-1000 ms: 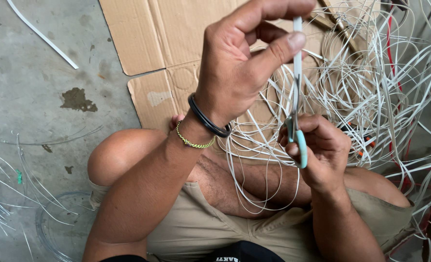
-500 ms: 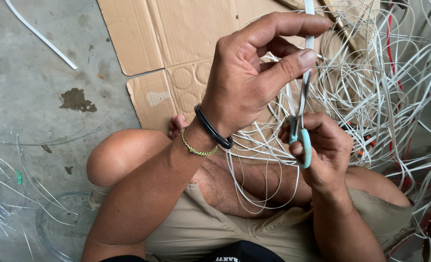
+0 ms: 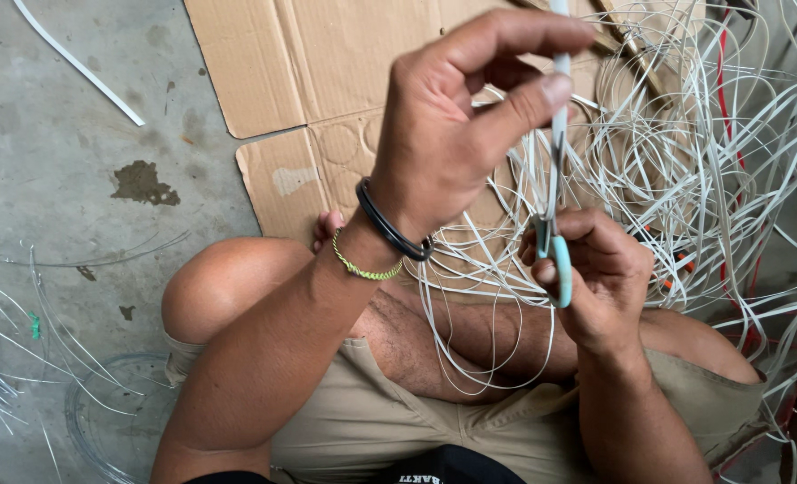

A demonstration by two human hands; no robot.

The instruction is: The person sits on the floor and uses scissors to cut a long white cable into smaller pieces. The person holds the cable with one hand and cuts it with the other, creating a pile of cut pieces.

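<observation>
— What is held in the hands?

— A flat white plastic strip is pinched between thumb and forefinger of the raised left hand, the remaining fingers curled in. A black band and a thin yellow-green cord bracelet are worn at that wrist. Lower and to the right, the right hand is closed around a pair of teal-handled scissors, pointed upward along the strip.

— Are the blades closed on the strip?

— That cannot be told; the blades are seen edge-on and lie against the strip. The strip itself is held upright between the two hands, its upper end lost past the far edge of the view.

— Which step is judged to be in hand?

— The strip appears to be drawn taut and worked with the scissors, either trimmed or scraped along its length. For the move after this, a firm pinch above and a blade kept in line with the strip would be called for, so that neighbouring strands are not caught.

— What is seen around the hands?

— A loose tangle of white strands is spread to the right and far side, with a red strand running through it. Flattened brown cardboard is laid beyond the bare knee, on a grey concrete floor. Khaki shorts are seen nearest the camera, and thin clear strands are scattered near left.
</observation>
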